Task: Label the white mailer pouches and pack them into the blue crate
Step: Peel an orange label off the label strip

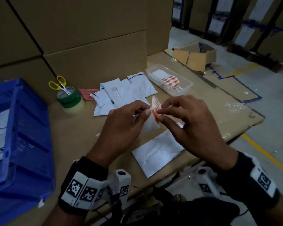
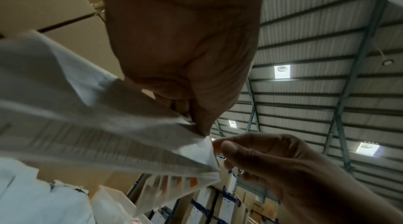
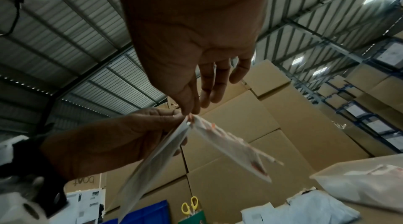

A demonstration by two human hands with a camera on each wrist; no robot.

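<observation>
Head view: left hand (image 1: 121,123) and right hand (image 1: 189,126) raised together mid-frame above the desk (image 1: 75,137), each grip narrow, pinching a corner of an orange-printed label sheet (image 1: 154,110), probably to peel label from backing. Sheet held on edge, long axis running from the pinch toward the upper frame; target pouch (image 1: 157,152) flat below, long axis lower left to upper right; blue crate (image 1: 28,136) at left edge

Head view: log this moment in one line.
step: peeling label off backing | left hand: pinches backing | right hand: pinches label | pouch: on table, unlabeled
</observation>
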